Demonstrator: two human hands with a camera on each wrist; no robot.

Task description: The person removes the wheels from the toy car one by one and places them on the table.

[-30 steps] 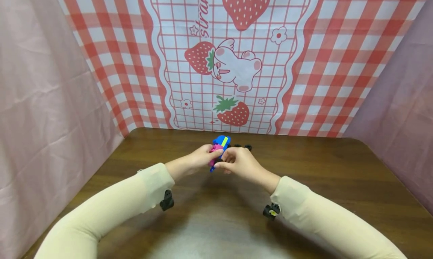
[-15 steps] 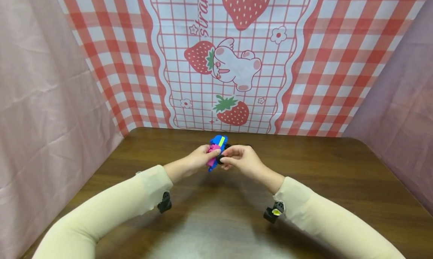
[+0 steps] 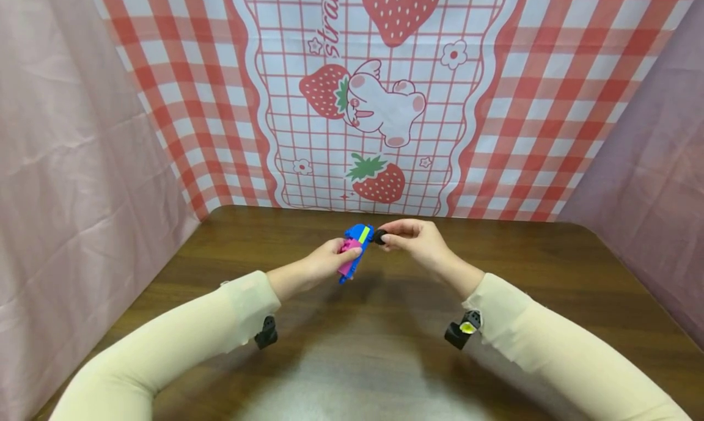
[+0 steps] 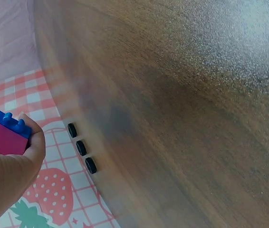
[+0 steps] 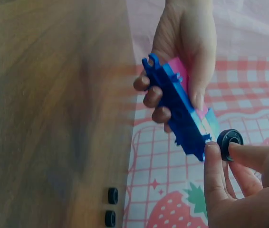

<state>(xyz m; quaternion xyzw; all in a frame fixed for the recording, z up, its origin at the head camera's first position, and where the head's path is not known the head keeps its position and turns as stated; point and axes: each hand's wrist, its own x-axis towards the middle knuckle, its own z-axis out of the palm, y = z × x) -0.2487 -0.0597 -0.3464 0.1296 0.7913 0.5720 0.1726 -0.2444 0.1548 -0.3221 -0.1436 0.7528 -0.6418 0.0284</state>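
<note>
My left hand (image 3: 321,263) grips a blue and pink toy car body (image 3: 360,233) above the table, thumb over the pink part. Its blue underside, with small open clips, faces the right wrist camera. Between thumb and fingertips, my right hand (image 3: 423,245) pinches a black toy wheel (image 5: 230,145). The wheel is close beside the far blue end of the body; whether they touch I cannot tell. In the left wrist view, the body's pink side (image 4: 7,139) and blue knobs show, while the right hand is mostly out of frame.
Three more black wheels (image 4: 81,147) stand in a row on the brown wooden table (image 4: 172,142), near its far edge. Behind it hangs a red checked strawberry cloth (image 3: 379,183). Pink curtains (image 3: 82,164) flank both sides.
The right hand has moved away and to the right, carrying the wheel from the near part of the car body to its far end. The left hand keeps its grip, shifting only slightly.
</note>
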